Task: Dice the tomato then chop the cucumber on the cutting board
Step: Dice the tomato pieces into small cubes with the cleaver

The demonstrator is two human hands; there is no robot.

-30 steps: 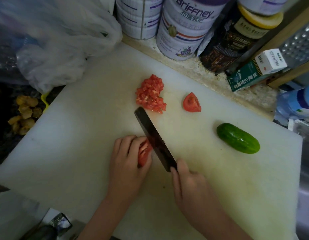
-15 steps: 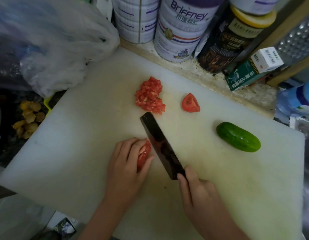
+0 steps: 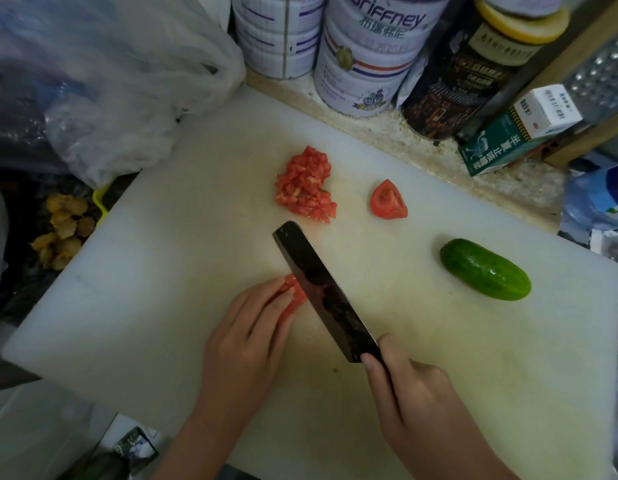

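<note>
On the white cutting board (image 3: 162,289) my left hand (image 3: 245,344) holds down a red tomato piece (image 3: 293,299), its fingertips curled over it. My right hand (image 3: 408,396) grips the handle of a dark cleaver (image 3: 321,289), whose blade stands against the right side of that piece. A pile of diced tomato (image 3: 304,187) lies farther back, with a single tomato wedge (image 3: 388,200) to its right. A whole green cucumber (image 3: 485,269) rests on the board's right side, apart from both hands.
Several tins (image 3: 366,57) and a dark jar (image 3: 474,71) stand along the board's far edge, with a green and white box (image 3: 519,129) beside them. A white plastic bag (image 3: 127,81) overlaps the far left corner. Yellow bits (image 3: 63,230) lie off the left edge.
The cleaver has shifted slightly right and toward me along the tomato piece, and my right hand moved with it. My left hand still holds the piece in the same spot.
</note>
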